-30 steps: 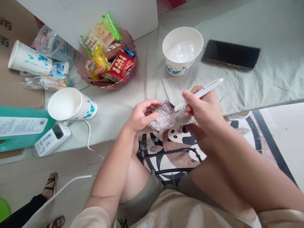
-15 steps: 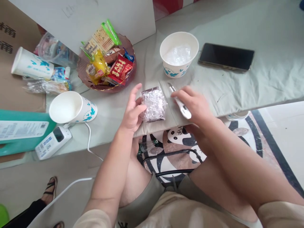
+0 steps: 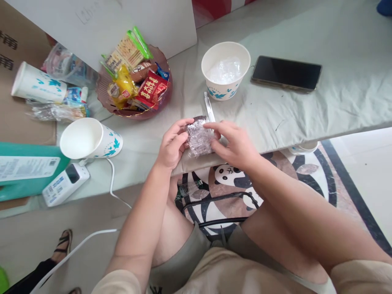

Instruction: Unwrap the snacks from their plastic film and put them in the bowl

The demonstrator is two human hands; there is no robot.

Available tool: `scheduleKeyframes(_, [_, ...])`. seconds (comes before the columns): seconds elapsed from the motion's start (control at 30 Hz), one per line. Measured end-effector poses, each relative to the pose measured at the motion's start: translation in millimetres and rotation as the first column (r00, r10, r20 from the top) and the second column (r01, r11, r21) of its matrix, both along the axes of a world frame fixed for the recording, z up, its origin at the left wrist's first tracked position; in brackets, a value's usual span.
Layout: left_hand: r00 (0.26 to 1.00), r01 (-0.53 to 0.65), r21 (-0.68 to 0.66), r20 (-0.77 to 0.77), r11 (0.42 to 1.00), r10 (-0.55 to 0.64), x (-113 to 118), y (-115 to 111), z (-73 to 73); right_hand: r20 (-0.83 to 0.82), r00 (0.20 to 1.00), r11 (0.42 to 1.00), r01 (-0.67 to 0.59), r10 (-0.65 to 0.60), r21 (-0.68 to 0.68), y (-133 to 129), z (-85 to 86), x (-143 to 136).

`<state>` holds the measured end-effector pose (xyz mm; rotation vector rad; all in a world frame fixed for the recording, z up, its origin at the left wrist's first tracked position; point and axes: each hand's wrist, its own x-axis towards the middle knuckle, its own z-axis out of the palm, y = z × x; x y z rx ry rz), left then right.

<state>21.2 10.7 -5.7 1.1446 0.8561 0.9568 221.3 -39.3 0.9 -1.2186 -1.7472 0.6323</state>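
Note:
A small dark packet wrapped in crinkled clear plastic (image 3: 199,138) is at the table's front edge. My left hand (image 3: 173,145) grips its left side between thumb and fingers. My right hand (image 3: 234,143) is at its right side, index finger and thumb against the plastic. A slim white utility knife (image 3: 209,107) points away from me just beyond the packet. Its lower part disappears behind my right fingers, which appear closed around it. Beyond them stands a white paper cup (image 3: 222,90) with blue leaves, holding crumpled clear plastic.
To the left are a pink glass bowl (image 3: 101,96) of wrapped snacks, a paper cup (image 3: 112,143) lying tilted, a white device (image 3: 65,183) with a cable, and a teal jug (image 3: 33,183). A black phone (image 3: 286,73) lies back right. My legs are below the table edge.
My right hand has moved left to the wrapped packet, its index finger and thumb now touching it. The knife has shifted left and away from me, its handle now mostly hidden. The view has shifted slightly.

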Motion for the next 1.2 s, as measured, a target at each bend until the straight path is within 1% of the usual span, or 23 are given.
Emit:
scheduleKeyframes(0.1, [0.997, -0.071, 0.024, -0.033, 0.997, 0.072, 1.1, 1.6, -3.4, -0.025, 0.997, 0.994, 0.073, -0.071, 0.086, -0.1, 0.5, -3.2])
scheduleKeyframes(0.2, [0.976, -0.185, 0.085, -0.104, 0.979, 0.193, -2.5, 3.9, -10.1, -0.083, 0.994, 0.987, 0.084, -0.073, 0.135, -1.6, 6.1, -0.6])
scheduleKeyframes(0.27, [0.933, -0.266, 0.184, -0.197, 0.946, 0.301, -8.4, 5.2, -14.1, -0.125, 0.992, 0.99, 0.041, -0.023, 0.138, -3.2, 8.9, 2.4])
scheduleKeyframes(0.33, [0.85, -0.313, 0.347, -0.313, 0.884, 0.424, -16.0, 5.9, -15.7, -0.133, 0.991, 0.992, 0.009, 0.007, 0.123, -4.4, 9.1, 5.0])
scheduleKeyframes(0.37, [0.803, -0.301, 0.435, -0.365, 0.849, 0.471, -19.7, 5.9, -15.3, -0.114, 0.993, 0.994, 0.003, 0.009, 0.106, -4.6, 8.2, 6.0])
scheduleKeyframes(0.4, [0.766, -0.259, 0.509, -0.41, 0.821, 0.495, -22.8, 5.7, -14.1, -0.085, 0.996, 0.996, -0.002, 0.009, 0.089, -4.5, 7.0, 6.7])
scheduleKeyframes(0.43, [0.744, -0.193, 0.56, -0.451, 0.806, 0.492, -25.0, 5.2, -12.2, -0.05, 0.999, 0.997, -0.011, 0.015, 0.075, -4.1, 5.6, 7.3])
scheduleKeyframes(0.47, [0.734, -0.113, 0.585, -0.495, 0.803, 0.464, -26.2, 4.4, -9.8, -0.012, 1.0, 0.998, -0.028, 0.028, 0.062, -3.6, 4.1, 7.6])
scheduleKeyframes(0.53, [0.712, 0.032, 0.575, -0.587, 0.818, 0.385, -26.3, 2.7, -4.3, 0.049, 0.996, 0.996, -0.072, 0.07, 0.047, -2.5, 1.6, 8.3])
scheduleKeyframes(0.57, [0.694, 0.069, 0.561, -0.62, 0.825, 0.364, -25.6, 1.8, -1.7, 0.068, 0.994, 0.995, -0.086, 0.083, 0.044, -2.0, 0.7, 8.7])
scheduleKeyframes(0.6, [0.676, 0.079, 0.551, -0.642, 0.83, 0.362, -25.0, 1.1, 0.6, 0.08, 0.993, 0.995, -0.089, 0.086, 0.038, -1.6, 0.0, 9.2])
scheduleKeyframes(0.67, [0.65, 0.054, 0.549, -0.654, 0.834, 0.388, -24.8, 0.4, 3.7, 0.089, 0.994, 0.997, -0.07, 0.067, 0.032, -1.2, -0.8, 10.7])
scheduleKeyframes(0.73, [0.654, 0.011, 0.56, -0.63, 0.828, 0.418, -26.2, 0.8, 4.8, 0.091, 0.995, 0.999, -0.031, 0.028, 0.028, -1.1, -0.7, 12.4])
scheduleKeyframes(0.8, [0.7, -0.075, 0.561, -0.559, 0.824, 0.444, -28.4, 2.3, 5.0, 0.082, 0.997, 1.0, 0.008, -0.009, 0.016, -1.4, 0.3, 14.3])
scheduleKeyframes(0.87, [0.757, -0.243, 0.522, -0.425, 0.817, 0.497, -30.4, 4.7, 6.7, 0.042, 0.998, 0.999, 0.038, -0.039, 0.014, -1.8, 1.8, 16.7])
scheduleKeyframes(0.9, [0.774, -0.352, 0.471, -0.34, 0.809, 0.534, -31.2, 6.0, 8.7, 0.014, 0.998, 0.998, 0.054, -0.054, 0.015, -1.9, 2.3, 18.3])
scheduleKeyframes(0.93, [0.778, -0.457, 0.392, -0.26, 0.799, 0.572, -31.9, 7.4, 11.5, -0.011, 0.997, 0.997, 0.078, -0.077, 0.012, -1.7, 2.4, 20.5])
scheduleKeyframes(1.0, [0.751, -0.614, 0.191, -0.159, 0.766, 0.641, -33.5, 9.7, 18.5, -0.039, 0.987, 0.987, 0.157, -0.158, -0.02, -0.4, 1.1, 26.3])
scheduleKeyframes(1.07, [0.713, -0.689, 0.029, -0.152, 0.724, 0.685, -35.7, 11.3, 24.3, -0.05, 0.959, 0.958, 0.277, -0.281, -0.072, 2.7, -2.1, 33.6])
scheduleKeyframes(1.1, [0.698, -0.707, -0.004, -0.171, 0.708, 0.696, -37.0, 11.9, 25.4, -0.06, 0.934, 0.933, 0.347, -0.354, -0.1, 4.7, -3.8, 37.1])
scheduleKeyframes(1.13, [0.685, -0.717, -0.002, -0.191, 0.697, 0.703, -38.5, 12.5, 24.9, -0.073, 0.902, 0.901, 0.415, -0.426, -0.128, 6.5, -5.2, 40.1])
scheduleKeyframes(1.2, [0.678, -0.707, 0.081, -0.204, 0.702, 0.706, -42.1, 13.8, 19.4, -0.096, 0.84, 0.841, 0.517, -0.534, -0.159, 8.7, -5.5, 43.6])
